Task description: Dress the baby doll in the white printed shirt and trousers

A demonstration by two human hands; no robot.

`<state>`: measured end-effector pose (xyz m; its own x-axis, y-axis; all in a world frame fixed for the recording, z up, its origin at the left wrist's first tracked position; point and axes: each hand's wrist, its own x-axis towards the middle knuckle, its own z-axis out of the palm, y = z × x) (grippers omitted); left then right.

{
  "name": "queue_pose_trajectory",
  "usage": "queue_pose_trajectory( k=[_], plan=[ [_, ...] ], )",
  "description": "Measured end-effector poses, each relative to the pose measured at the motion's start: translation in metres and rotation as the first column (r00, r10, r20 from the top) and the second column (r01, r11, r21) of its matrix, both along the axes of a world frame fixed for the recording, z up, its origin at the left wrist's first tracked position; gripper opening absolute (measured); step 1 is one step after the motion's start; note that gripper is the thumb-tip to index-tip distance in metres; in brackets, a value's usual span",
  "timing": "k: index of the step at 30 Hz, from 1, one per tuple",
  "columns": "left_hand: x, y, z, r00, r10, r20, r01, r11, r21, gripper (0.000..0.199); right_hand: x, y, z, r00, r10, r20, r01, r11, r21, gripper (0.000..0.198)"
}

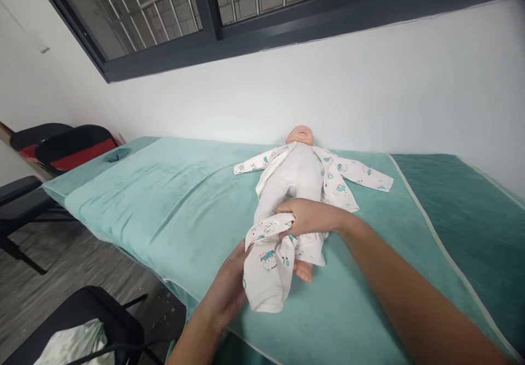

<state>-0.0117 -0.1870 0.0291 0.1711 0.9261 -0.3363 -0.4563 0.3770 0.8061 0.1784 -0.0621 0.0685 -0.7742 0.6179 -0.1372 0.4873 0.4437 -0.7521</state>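
Observation:
A baby doll (302,163) in a white bodysuit lies on its back, its head toward the wall. Its printed white jacket (344,190) is spread open, with both sleeves out to the sides. Printed baby pants (268,280) are bunched around the lower legs, and one bare foot (303,271) sticks out of a cuff. My right hand (307,216) lies across the legs, fingers closed on the bunched waistband. From the left, my left hand (233,284) grips the side of the nearer pant leg; its fingertips are partly hidden behind the cloth.
The doll rests on a bed with a light green cover (184,190); a darker green cover (459,206) shows at right. A white wall (389,86) and dark window frame (262,45) stand behind. Black chairs (77,146) are at left, and another chair (94,316) holds a cloth.

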Motion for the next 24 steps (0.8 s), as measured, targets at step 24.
queue_pose_trajectory(
  k=[24],
  plan=[
    [-0.009, 0.102, -0.027, 0.803, 0.32, -0.503, -0.072, 0.89, 0.451, 0.048, -0.001, 0.001, -0.004, 0.973, -0.171, -0.157, 0.182, 0.982, 0.054, 0.015]
  ],
)
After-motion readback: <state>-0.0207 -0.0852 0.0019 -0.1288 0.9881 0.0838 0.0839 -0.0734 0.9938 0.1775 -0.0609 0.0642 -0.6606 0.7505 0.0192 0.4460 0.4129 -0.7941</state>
